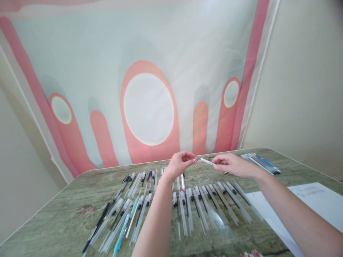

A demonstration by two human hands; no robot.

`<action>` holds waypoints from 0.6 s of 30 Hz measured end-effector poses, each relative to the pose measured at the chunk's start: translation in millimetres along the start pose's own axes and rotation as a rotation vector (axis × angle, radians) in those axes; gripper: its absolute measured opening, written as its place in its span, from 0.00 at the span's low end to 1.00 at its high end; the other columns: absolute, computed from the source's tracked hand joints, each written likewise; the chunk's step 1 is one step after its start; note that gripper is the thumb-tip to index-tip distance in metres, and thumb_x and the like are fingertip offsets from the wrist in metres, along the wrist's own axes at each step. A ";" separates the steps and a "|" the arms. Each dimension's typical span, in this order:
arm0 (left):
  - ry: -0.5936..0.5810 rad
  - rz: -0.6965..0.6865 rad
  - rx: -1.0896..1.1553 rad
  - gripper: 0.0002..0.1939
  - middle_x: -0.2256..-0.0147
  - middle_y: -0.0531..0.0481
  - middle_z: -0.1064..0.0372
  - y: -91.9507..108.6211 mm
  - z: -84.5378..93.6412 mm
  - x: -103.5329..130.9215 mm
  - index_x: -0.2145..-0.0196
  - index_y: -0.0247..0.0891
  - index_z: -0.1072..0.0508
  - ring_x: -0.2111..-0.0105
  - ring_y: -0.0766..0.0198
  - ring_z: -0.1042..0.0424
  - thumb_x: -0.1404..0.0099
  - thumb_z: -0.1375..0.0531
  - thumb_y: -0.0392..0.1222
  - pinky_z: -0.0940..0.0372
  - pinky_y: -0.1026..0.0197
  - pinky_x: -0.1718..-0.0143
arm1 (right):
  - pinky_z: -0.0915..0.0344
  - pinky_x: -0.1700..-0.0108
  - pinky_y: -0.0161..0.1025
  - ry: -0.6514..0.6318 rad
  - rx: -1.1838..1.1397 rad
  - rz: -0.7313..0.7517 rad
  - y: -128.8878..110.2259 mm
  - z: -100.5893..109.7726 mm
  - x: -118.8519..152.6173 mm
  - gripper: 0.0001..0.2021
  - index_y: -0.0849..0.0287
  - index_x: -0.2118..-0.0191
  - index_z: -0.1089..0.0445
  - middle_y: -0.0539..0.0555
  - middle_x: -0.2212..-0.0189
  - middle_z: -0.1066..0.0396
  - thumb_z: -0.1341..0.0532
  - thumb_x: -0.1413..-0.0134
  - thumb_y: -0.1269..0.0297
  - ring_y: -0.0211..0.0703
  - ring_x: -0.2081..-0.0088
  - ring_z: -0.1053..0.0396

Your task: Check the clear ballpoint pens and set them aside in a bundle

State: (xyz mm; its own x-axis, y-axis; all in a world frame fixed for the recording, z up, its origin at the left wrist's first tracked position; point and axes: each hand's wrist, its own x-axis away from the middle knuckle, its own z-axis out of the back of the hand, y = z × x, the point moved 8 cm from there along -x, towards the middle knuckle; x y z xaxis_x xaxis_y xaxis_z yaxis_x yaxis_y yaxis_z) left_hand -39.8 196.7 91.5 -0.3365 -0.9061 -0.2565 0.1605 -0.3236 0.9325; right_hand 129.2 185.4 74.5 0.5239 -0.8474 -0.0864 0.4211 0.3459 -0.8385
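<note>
Over the far part of the table, my left hand (180,165) and my right hand (232,165) face each other. Between them is a slim white pen (207,161) with a darker, thin tip on the left. My left thumb and forefinger pinch that tip end. The other end sits in my right fingertips. Below the hands lie rows of pen parts: clear barrels (218,207), thin dark-tipped refills (178,217) and small black caps (175,204). My left forearm covers part of these rows.
A teal pen (122,232) and a black pen (96,228) lie front left. At the back right is a bundle of pens (261,164), one of them blue. Printed white paper (308,194) lies under my right forearm. A patterned cloth (150,107) hangs behind the wood-grain table (61,214).
</note>
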 end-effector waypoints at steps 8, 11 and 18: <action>0.004 -0.001 0.029 0.15 0.70 0.49 0.30 1.6 0.8 -0.2 0.66 0.32 0.30 0.72 0.69 0.32 0.50 0.36 0.43 0.36 0.66 0.68 | 0.41 0.72 0.34 -0.009 -0.006 -0.023 1.3 -1.8 -0.4 0.15 0.61 0.63 0.31 0.50 0.75 0.34 0.41 0.55 0.57 0.37 0.74 0.38; 0.004 0.008 0.018 0.15 0.70 0.49 0.30 0.8 0.7 -0.4 0.66 0.32 0.30 0.72 0.69 0.32 0.50 0.36 0.43 0.36 0.66 0.68 | 0.41 0.72 0.33 -0.008 0.028 -0.011 1.4 -1.6 -0.9 0.14 0.62 0.64 0.31 0.50 0.76 0.34 0.41 0.55 0.56 0.37 0.74 0.38; -0.047 -0.048 0.008 0.14 0.70 0.48 0.30 0.6 -6.2 -1.4 0.66 0.31 0.29 0.71 0.69 0.32 0.49 0.37 0.42 0.38 0.67 0.67 | 0.43 0.73 0.33 -0.008 0.069 0.027 1.1 -2.4 0.2 0.12 0.61 0.66 0.30 0.50 0.77 0.36 0.42 0.54 0.57 0.36 0.75 0.40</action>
State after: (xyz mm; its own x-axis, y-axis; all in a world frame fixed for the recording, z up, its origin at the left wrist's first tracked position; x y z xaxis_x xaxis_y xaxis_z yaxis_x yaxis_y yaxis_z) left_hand -33.5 196.1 90.8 -0.3865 -0.8759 -0.2888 0.1360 -0.3638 0.9215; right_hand 127.9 184.7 72.3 0.5415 -0.8342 -0.1044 0.4568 0.3962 -0.7965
